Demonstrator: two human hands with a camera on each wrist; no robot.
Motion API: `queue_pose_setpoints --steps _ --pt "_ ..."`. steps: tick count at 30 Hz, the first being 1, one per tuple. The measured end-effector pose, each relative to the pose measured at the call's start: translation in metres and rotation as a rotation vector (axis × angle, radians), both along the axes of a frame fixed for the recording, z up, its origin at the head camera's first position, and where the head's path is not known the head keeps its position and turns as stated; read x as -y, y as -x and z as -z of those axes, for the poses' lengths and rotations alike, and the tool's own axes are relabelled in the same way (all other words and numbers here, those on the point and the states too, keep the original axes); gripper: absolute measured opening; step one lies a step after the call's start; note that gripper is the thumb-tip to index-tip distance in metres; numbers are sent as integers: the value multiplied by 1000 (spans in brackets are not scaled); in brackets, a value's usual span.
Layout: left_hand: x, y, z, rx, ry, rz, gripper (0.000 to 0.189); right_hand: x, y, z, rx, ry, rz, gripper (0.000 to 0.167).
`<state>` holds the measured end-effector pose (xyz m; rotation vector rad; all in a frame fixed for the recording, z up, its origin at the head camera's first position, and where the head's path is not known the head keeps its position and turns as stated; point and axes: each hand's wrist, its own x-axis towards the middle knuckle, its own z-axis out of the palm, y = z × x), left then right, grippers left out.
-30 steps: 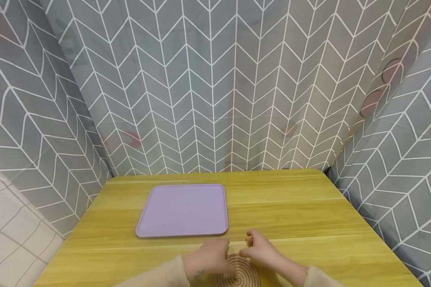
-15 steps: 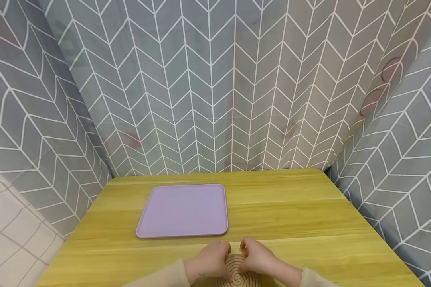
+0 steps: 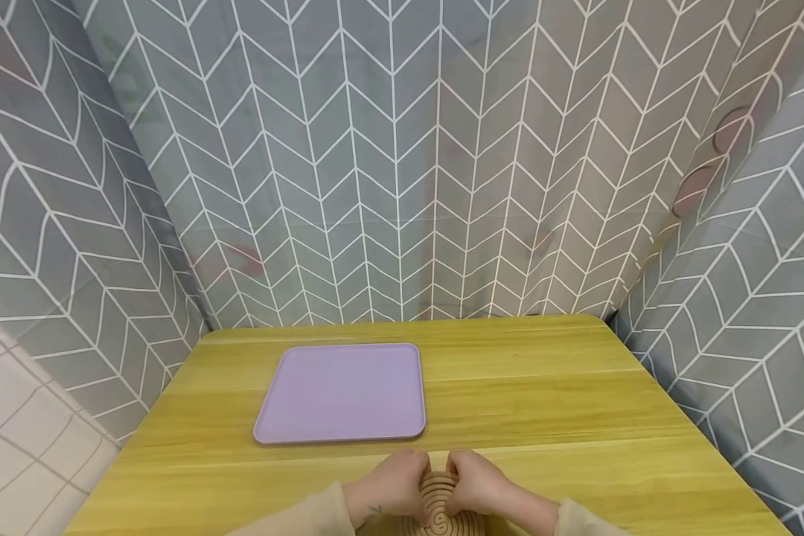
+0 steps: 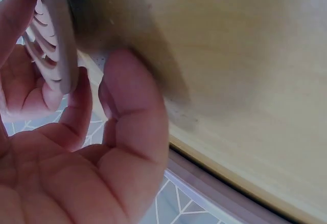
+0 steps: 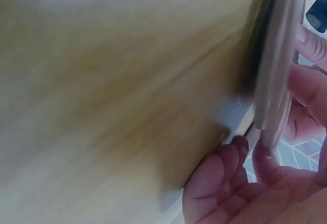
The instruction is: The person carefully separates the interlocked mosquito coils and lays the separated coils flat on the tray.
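Note:
A round wooden trivet (image 3: 461,523) with spiral slots is at the table's near edge, cut off at the bottom of the head view. My left hand (image 3: 391,485) grips its far left side, thumb over the top and curled fingers at the rim. Mirroring it, my right hand (image 3: 480,484) holds the far right side the same way. Seen from the left wrist, the trivet's rim (image 4: 62,50) lies between thumb and fingertips, with a shadowed gap to the tabletop. The right wrist view shows the trivet's edge (image 5: 278,70) between the fingers too.
A flat lavender tray (image 3: 343,393) lies beyond the hands, left of centre, with nothing on it. Yellow wood-grain table (image 3: 543,394) stretches around it. Grey curtains (image 3: 415,164) with white chevron lines enclose the back and sides.
The right hand has come in leftward and its fingers have curled onto the trivet. The left hand has tightened on the opposite side. The tray has stayed put.

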<state>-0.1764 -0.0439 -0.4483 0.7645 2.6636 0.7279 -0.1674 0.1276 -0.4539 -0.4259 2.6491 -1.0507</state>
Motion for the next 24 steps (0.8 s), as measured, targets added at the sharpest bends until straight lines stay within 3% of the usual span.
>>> queue_pose_setpoints --steps 9,18,24 --pt "1 5 2 126 -168 -55 42 2 2 1 38 210 19 39" --pt "5 8 2 277 -337 -106 47 -1 7 1 186 395 18 28" --pt "11 18 -6 296 -381 -121 45 -3 13 -7 286 488 11 25"
